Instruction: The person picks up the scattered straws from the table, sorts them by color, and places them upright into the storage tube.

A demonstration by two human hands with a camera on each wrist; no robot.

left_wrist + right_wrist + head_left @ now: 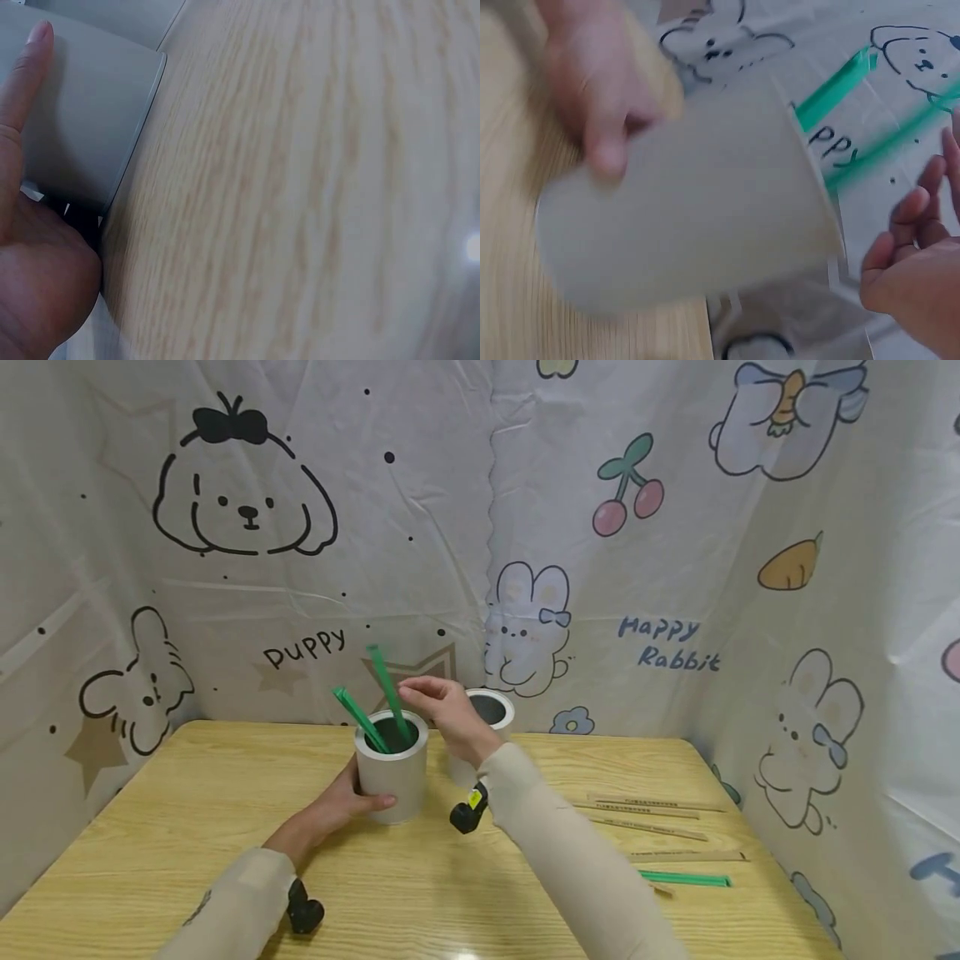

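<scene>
My left hand [335,802] grips a white cylindrical holder [393,787] low on its side; the left wrist view shows the thumb [16,94] lying along its wall. Two slim green sticks, like wrapped straws, stand in it. One green stick [358,718] leans left against the rim. The other green stick [385,681] is blurred and tilts beside my right hand [450,714]. In the right wrist view, the right thumb and fingers [928,176] are apart and loosely bent, with that stick just beyond the fingertips.
A second white holder [507,714] stands behind my right hand, partly hidden. On the table's right lie several thin brown paper-wrapped sticks [660,828] and a green stick [693,879]. A printed curtain [420,552] hangs round the wooden table [187,793].
</scene>
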